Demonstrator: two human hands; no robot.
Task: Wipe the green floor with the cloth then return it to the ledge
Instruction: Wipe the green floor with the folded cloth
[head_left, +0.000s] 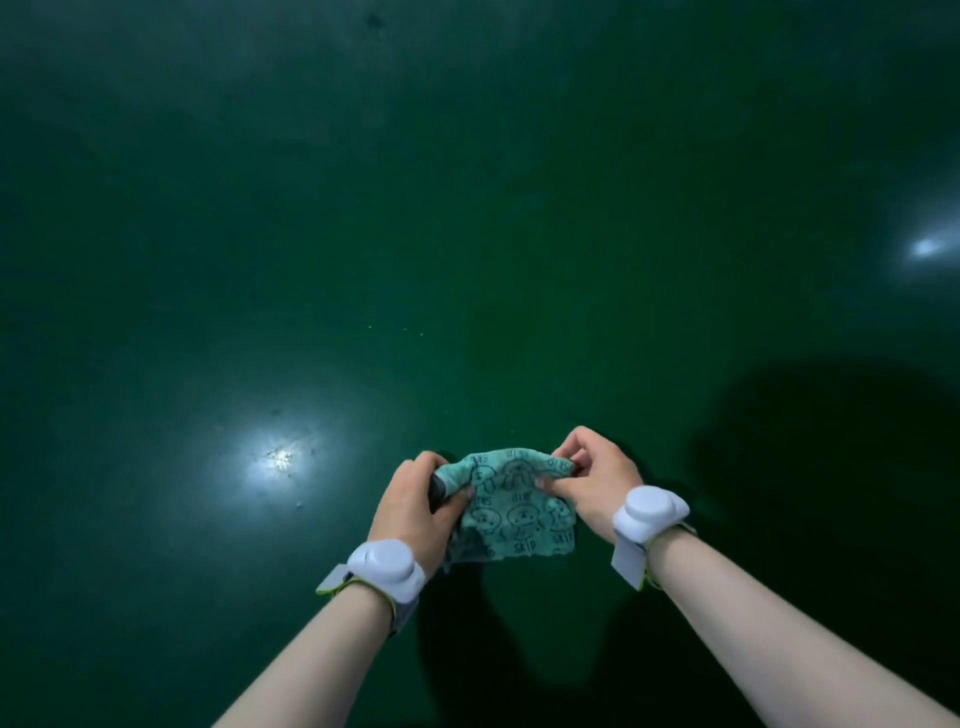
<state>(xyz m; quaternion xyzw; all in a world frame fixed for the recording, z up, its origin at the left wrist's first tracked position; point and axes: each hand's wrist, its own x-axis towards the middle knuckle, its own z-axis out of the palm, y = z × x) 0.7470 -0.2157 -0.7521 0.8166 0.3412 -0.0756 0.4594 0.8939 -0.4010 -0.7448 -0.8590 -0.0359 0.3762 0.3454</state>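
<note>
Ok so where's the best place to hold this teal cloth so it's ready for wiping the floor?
Keep hold of the teal cloth along its top edge, one corner per hand, fingers coming over from above. The left hand and right hand already pinch those corners, so it hangs spread flat above the green floor. From there it probably lowers flat without bunching.

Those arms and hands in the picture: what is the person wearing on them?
Both forearms are bare, with no sleeves and no gloves. The left hand and right hand each have a round, pale grey-white puck-shaped device at the wrist, held on a grey strap edged in yellow-green. No cables, rings or markings show.
</note>
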